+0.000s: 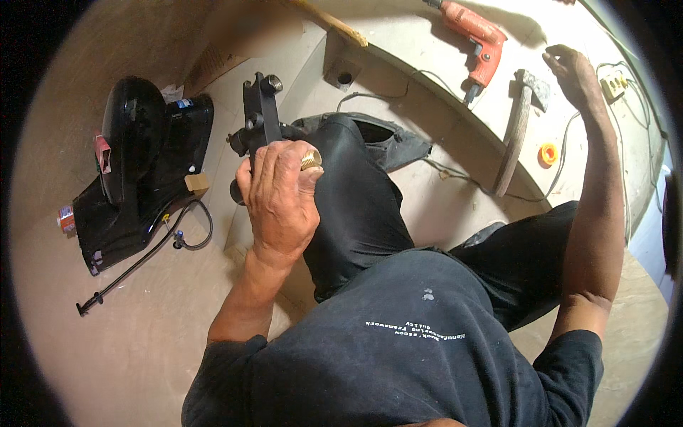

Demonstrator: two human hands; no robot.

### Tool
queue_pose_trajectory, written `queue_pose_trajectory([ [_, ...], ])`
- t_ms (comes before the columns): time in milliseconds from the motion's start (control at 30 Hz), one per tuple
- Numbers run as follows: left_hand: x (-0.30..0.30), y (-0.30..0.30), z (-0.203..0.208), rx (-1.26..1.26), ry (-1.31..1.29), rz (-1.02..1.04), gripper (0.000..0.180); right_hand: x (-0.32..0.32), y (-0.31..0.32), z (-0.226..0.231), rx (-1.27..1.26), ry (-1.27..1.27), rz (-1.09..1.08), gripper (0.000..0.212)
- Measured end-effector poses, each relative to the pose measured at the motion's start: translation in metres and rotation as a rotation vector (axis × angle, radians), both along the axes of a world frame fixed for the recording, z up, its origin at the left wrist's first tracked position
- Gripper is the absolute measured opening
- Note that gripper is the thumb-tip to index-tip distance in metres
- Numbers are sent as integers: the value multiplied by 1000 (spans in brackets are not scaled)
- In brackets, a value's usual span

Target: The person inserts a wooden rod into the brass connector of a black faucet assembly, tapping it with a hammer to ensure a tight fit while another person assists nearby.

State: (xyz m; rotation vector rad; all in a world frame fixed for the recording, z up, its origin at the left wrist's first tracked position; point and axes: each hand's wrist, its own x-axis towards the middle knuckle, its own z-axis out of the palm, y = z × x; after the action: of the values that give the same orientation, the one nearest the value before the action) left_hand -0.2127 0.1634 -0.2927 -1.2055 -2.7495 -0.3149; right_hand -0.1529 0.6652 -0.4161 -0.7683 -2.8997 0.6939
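Note:
My left hand (pixel 277 196) is wrapped round a black metal fitting (pixel 265 121) with a bare brass threaded end (pixel 311 159) beside my thumb. The fitting has a long flat body, a silver-faced round end at the top and short stubs along its side. It is held up next to my knee. My right hand (pixel 573 75) is raised over the pale ledge at the upper right, fingers curled in toward the thumb. Anything between those fingertips is too small to make out. A hammer (pixel 518 135) with a wooden handle lies nearest to it.
Near the hammer are a red power drill (pixel 477 43), an orange tape roll (pixel 548 154) and a socket block (pixel 613 87) with cables. Glossy black ware (pixel 135 142) and a black hose (pixel 135 267) occupy the left floor. A dark open bag-like thing (pixel 398 146) lies beyond my knee.

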Motion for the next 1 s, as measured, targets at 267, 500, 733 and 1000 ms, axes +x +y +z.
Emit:
queue_pose_trajectory([
  [267,-1,-7,-1,81,-49,-85,30,-1,19,-26,55,-87,29,45],
  [500,-10,-15,-10,219,-136,-145,24,1,32,-36,27,-40,32,46],
  [733,-13,-17,-2,207,-180,-190,26,-10,21,-25,16,-139,47,45],
  [1000,-13,-10,-12,183,-122,-198,29,1,27,-32,-17,8,-10,42],
])
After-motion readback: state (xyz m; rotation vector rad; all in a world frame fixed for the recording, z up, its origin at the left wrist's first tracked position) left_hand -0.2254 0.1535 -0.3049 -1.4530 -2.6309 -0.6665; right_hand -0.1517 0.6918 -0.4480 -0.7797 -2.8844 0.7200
